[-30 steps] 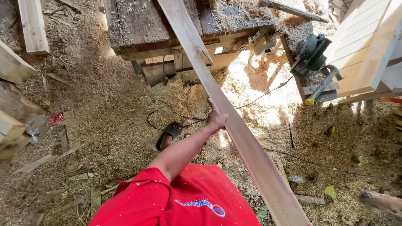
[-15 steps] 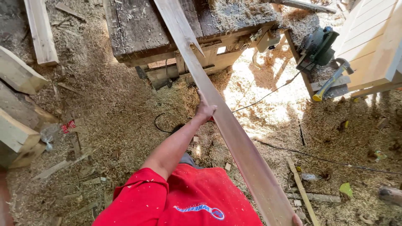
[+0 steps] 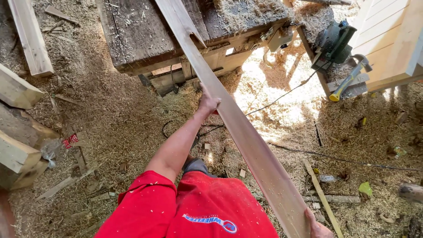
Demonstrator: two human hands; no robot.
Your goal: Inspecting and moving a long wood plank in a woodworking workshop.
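Observation:
A long pale wooden plank (image 3: 246,136) runs from the dark workbench (image 3: 132,35) at the top down to the lower right. My left hand (image 3: 207,102) grips its left edge about halfway along, arm stretched out from my red shirt. My right hand (image 3: 318,228) holds the plank's near end at the bottom edge of the view, mostly cut off. The plank's far end rests on the bench top, which is covered in sawdust.
Sawdust covers the ground. Timber offcuts (image 3: 17,92) lie at the left. A green circular saw (image 3: 333,42) and a hammer with a yellow grip (image 3: 348,81) sit on a ledge at the right. Black cables (image 3: 308,152) cross the floor. A thin stick (image 3: 324,198) lies by my right hand.
My left hand has slid up along the plank's edge toward the bench, and the view has shifted so my right hand now shows at the plank's near end.

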